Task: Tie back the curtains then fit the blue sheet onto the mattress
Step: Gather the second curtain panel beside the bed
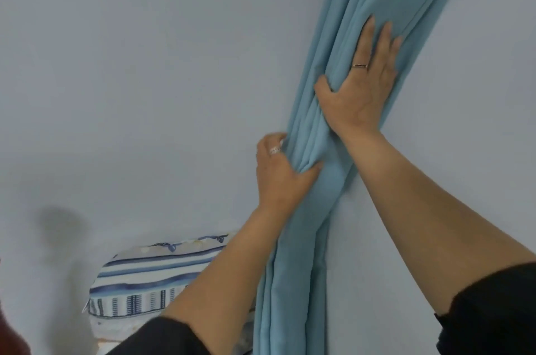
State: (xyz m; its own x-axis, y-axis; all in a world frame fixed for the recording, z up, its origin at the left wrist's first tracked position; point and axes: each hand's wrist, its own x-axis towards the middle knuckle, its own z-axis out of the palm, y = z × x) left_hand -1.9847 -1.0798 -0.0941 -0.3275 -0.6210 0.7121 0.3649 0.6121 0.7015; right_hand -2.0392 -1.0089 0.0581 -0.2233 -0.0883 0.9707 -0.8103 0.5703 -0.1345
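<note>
The left hand (pixel 280 172) is clamped on the curtain (pixel 374 15): the thumb lies across the front of the gathered folds and the fingers wrap around the wall side of the bundle, pinching it into a narrow waist. The right hand (pixel 361 85) lies above it with fingers spread apart and flat on the fabric, the thumb hooked over the left edge of the folds; it presses and steers the pleats and is not closed around them. The two forearms cross the lower half of the view, each ending in a dark sleeve (pixel 493 311).

The curtain runs diagonally from the upper right down to the bottom edge. Above the hands the folds are drawn tight and slanted; below the left hand they hang loosely straight down against the pale wall (pixel 130 79).

Progress assessment: the task is at its first stage. The curtain is gathered and held, but no tieback, cord or hook is visible at the gathered point, so the bundle appears secured by hand pressure alone. Whether a second curtain exists, or is already tied, cannot be told from this view.

A striped pillow (pixel 150 276) rests against the wall at lower left. Neither the mattress nor the blue sheet is in view, so the sheet-fitting stage is judged not yet started.
</note>
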